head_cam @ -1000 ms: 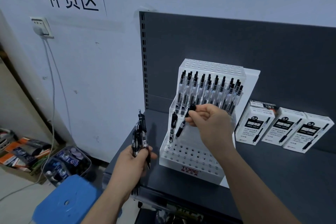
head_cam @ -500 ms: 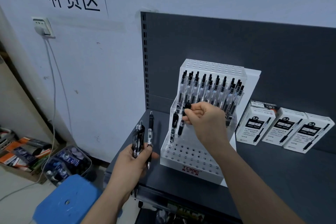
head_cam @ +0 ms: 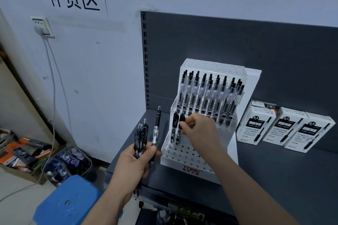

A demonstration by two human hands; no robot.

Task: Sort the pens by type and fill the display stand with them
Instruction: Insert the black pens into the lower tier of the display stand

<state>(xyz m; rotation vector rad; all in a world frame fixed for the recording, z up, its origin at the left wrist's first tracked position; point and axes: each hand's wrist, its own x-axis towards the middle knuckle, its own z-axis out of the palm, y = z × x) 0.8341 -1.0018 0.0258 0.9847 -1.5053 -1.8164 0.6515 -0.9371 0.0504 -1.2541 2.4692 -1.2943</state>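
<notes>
Grey shelf (head_cam: pixel 274 170) bears the display stand (head_cam: pixel 190 157) | right hand (head_cam: pixel 199 129) pinches a black pen (head_cam: pixel 182 118) at its fingertips, apparently entering a hole | left hand (head_cam: pixel 135 164) grips spare pens (head_cam: pixel 140 140) | advice: keep it upright, push straight down.

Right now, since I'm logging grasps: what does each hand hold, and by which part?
Left hand holds a pen bunch by the lower barrels; right hand pinches a black pen near its top.
</notes>
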